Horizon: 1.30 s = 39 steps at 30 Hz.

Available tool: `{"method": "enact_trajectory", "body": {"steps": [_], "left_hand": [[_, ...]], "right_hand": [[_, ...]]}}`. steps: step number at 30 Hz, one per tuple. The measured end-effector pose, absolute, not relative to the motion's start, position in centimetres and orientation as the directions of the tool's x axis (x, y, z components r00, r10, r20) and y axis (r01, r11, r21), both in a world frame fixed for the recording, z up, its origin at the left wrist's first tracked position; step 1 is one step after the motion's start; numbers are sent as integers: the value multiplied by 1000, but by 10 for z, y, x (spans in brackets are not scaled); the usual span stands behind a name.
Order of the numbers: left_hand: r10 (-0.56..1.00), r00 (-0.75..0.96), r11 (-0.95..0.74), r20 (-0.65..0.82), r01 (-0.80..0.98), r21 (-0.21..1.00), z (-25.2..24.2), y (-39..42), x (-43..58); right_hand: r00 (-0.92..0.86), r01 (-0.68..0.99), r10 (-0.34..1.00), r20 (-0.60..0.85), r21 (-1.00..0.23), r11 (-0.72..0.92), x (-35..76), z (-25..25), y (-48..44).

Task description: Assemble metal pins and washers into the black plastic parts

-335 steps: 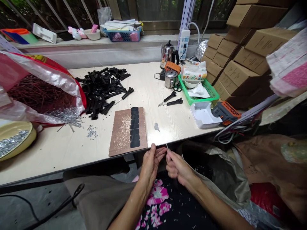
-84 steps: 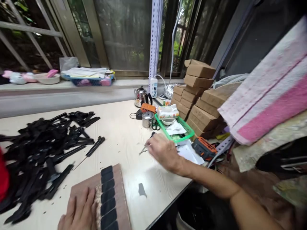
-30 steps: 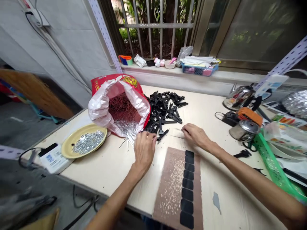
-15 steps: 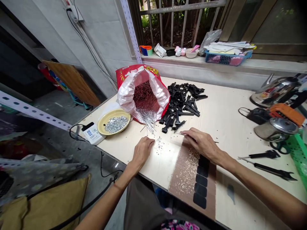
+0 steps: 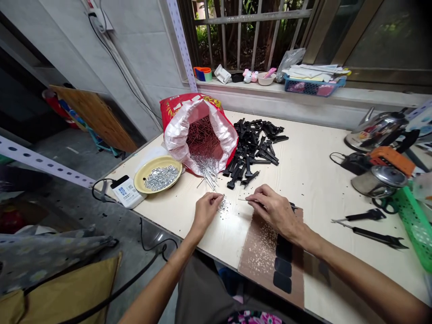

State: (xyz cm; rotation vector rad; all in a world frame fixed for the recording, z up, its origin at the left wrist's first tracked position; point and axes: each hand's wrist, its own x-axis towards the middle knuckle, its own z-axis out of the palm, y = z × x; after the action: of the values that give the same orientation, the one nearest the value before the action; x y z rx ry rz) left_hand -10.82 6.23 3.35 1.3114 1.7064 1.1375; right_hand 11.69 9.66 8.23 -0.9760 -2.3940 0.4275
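Note:
My left hand [image 5: 207, 213] is closed in a pinch at the edge of a small scatter of tiny metal pieces [image 5: 224, 205]; whatever lies between its fingertips is too small to make out. A thin metal rod [image 5: 242, 199] points left out of my right hand [image 5: 275, 211], which is closed around it. A dark end shows behind that hand, apparently part of the same piece. Below it lies a brown board [image 5: 249, 252] with pale flecks and a column of black rounded pads [image 5: 282, 266]. A heap of black plastic parts [image 5: 251, 148] sits beyond my hands.
A red sack [image 5: 168, 130] of long nails or pins lies open at the back, some spilling out. Left of it stands a yellow dish [image 5: 138, 177] of small metal pieces. Two black parts with metal rods [image 5: 374, 236], a steel pot [image 5: 378, 182] and a green basket [image 5: 413, 234] are at right.
My right hand has moved left and slightly down with the rod, closer to my left hand. My left hand has shifted a little right, over the tiny pieces. The view has tilted slightly.

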Motion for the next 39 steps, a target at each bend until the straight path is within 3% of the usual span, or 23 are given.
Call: {"method": "enact_trajectory", "body": {"steps": [2,4,8,20,29,36,39], "left_hand": [[944,-230,218,-237,-104,970,43,59,-100],[923,-122,284,-365,-423,860,53,54,-90],[906,-46,304,-421,-621,723,66,46,-73],[924,-104,251,-367,-559,791,69,44,-53],[946,-206,177,-251,-322,930,70,41,-42],[961,-205,145,-184,-192,971,67,38,-38],[966,-182,155,-184,-165,974,67,38,-37]], "right_hand": [[-607,546,711,355,-464,698,110,84,93],[-616,538,700,362,-456,709,105,85,90],[-621,559,699,354,-424,712,103,85,88],[-600,616,708,373,-349,706,116,89,81],[-647,681,658,385,-97,726,124,91,72],[-591,702,726,352,-219,678,130,89,71],[-595,700,710,376,-193,688,132,87,71]]}}
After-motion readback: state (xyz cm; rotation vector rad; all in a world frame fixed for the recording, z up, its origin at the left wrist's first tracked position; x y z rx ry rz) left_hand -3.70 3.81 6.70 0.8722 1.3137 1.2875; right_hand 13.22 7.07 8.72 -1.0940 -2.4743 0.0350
